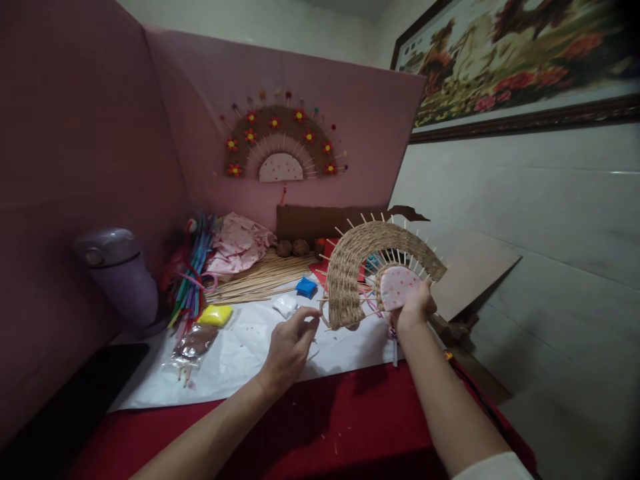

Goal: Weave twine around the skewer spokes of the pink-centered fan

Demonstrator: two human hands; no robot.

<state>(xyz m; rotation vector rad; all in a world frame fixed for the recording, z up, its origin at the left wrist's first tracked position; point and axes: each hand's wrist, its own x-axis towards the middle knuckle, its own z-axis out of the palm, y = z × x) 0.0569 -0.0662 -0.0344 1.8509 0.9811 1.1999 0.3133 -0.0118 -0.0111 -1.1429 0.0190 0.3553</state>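
Note:
A half-round woven fan [345,273] is held up over the table, its thin sticks poking out past a broad band of brown twine. My right hand [415,310] grips it at the base, by the pink-dotted half-circle [399,288]; some of those fingers are hidden behind it. At the fan's lower left corner, a short loop of twine [324,313] hangs off the woven band. The thumb and forefinger of my left hand [295,340] are pinched together on this loop.
A finished-looking fan with red flowers [274,123] hangs on the pink board. On the white sheet [240,367] lie yellow [215,315], blue [307,287] and brown packets [196,340]. Behind are thin sticks [250,277], dotted cloth [243,240] and pipe cleaners [197,260]. A purple tumbler [123,280] stands left.

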